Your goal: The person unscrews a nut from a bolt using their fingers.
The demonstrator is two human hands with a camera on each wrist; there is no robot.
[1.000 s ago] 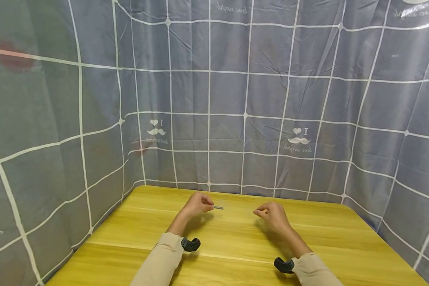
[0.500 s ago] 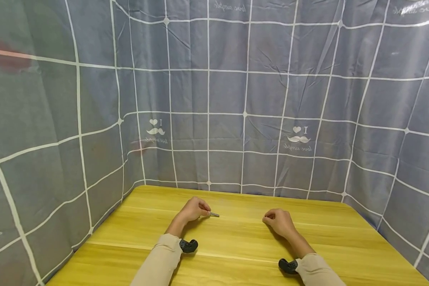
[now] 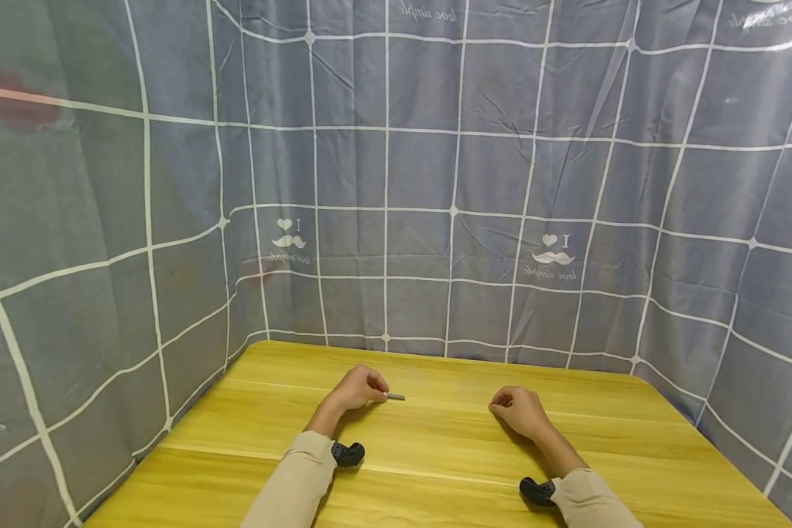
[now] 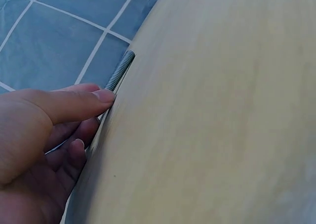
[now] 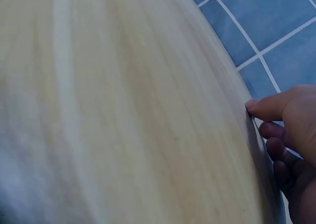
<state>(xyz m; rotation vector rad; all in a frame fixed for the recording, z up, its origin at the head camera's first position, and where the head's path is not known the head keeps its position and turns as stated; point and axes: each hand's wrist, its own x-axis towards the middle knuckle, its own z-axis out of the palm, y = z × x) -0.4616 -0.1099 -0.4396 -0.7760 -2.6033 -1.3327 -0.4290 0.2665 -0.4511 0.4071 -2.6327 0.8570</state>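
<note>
A grey metal bolt [image 4: 121,70] with fine threads along its shaft is pinched between the thumb and fingers of my left hand [image 3: 358,389]. Its free end points right in the head view, close over the yellow wooden table [image 3: 422,469]; the other end is hidden in the fingers. Some way to the right, my right hand [image 3: 521,412] is held low over the table with thumb and forefinger brought together. In the right wrist view a small dark piece [image 5: 251,114] shows at those fingertips; I cannot tell what it is.
A grey curtain [image 3: 416,242] with white grid lines hangs behind the table and along both sides. Each wrist wears a black curved device, one on the left [image 3: 348,454] and one on the right [image 3: 537,491], at the beige sleeves.
Both hands have come nearer the body, and the right hand has also shifted right, widening the gap between them. The bolt has stayed in the left hand.
</note>
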